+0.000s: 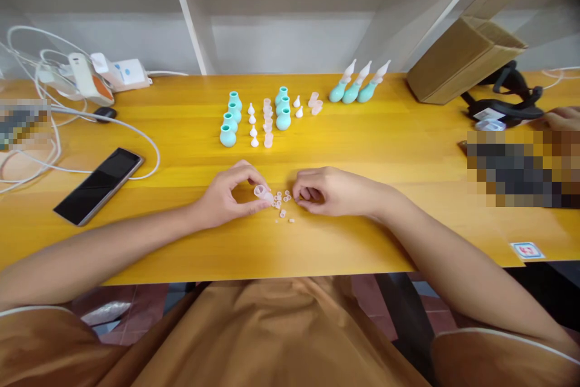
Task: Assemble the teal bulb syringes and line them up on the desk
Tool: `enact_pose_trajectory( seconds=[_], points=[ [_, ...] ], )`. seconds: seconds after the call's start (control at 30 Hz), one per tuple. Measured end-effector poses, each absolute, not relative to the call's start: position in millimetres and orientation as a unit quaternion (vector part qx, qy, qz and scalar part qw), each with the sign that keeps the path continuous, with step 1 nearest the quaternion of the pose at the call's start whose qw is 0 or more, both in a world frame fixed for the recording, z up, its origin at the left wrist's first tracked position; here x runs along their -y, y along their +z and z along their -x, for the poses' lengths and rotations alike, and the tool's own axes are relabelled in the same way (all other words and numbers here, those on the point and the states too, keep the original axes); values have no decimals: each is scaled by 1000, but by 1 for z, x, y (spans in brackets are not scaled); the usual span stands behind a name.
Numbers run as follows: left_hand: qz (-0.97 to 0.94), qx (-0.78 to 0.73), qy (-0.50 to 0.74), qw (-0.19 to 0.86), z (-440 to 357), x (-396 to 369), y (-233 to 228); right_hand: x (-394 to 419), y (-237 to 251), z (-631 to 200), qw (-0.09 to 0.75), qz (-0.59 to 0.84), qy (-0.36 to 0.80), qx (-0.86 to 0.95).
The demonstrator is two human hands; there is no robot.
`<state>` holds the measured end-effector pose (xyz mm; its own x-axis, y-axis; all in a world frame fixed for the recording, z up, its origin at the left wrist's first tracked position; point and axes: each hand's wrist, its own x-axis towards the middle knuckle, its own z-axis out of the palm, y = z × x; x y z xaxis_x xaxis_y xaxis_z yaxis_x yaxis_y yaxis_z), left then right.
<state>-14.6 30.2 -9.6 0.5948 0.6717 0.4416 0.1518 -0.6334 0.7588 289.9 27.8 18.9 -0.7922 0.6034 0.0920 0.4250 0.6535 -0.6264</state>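
My left hand (233,195) pinches a translucent plastic cup-shaped piece (260,191) between thumb and fingers, its opening facing up. Just right of it, small clear rings (287,196) lie loose on the table. Across from them is my right hand (317,191), fingers curled and fingertips together; whatever they hold, if anything, is too small to make out. Farther back stand rows of teal bulbs (228,135), white pointed tips (254,132) and pale pink translucent connectors (268,139). Three assembled bulb syringes (350,93) with white tips stand at the back right.
A phone (99,185) and white cables (136,127) lie on the left of the wooden table (190,254). A cardboard box (457,61) leans at the back right beside a black strap (502,97). Another person's hand (564,118) shows at the right edge.
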Motion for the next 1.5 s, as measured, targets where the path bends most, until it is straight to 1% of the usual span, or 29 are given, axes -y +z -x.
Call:
enact_pose_trajectory(
  seconds=[0.1, 0.27, 0.4, 0.57, 0.8, 1.17, 1.5],
  points=[
    [-832, -243, 373, 331, 14, -30, -7, -29, 18, -290, 172, 269, 312, 895],
    [-847, -224, 367, 312, 13, -28, -6, -20, 16, -283, 278, 243, 353, 860],
    [-867, -200, 355, 287, 12, -27, -5, -5, 13, -268, 343, 236, 400, 816],
    [-874, -177, 352, 283, 11, -26, -4, 9, 11, -252, 403, 237, 387, 795],
    [-872, -193, 340, 294, 11, -26, -5, 14, 8, -246, 401, 248, 354, 808],
    [-873, -182, 340, 298, 12, -25, -5, 13, 6, -247, 396, 235, 341, 820],
    [-866, -182, 327, 332, 13, -25, -6, 12, 4, -247, 391, 231, 319, 831]
  ],
)
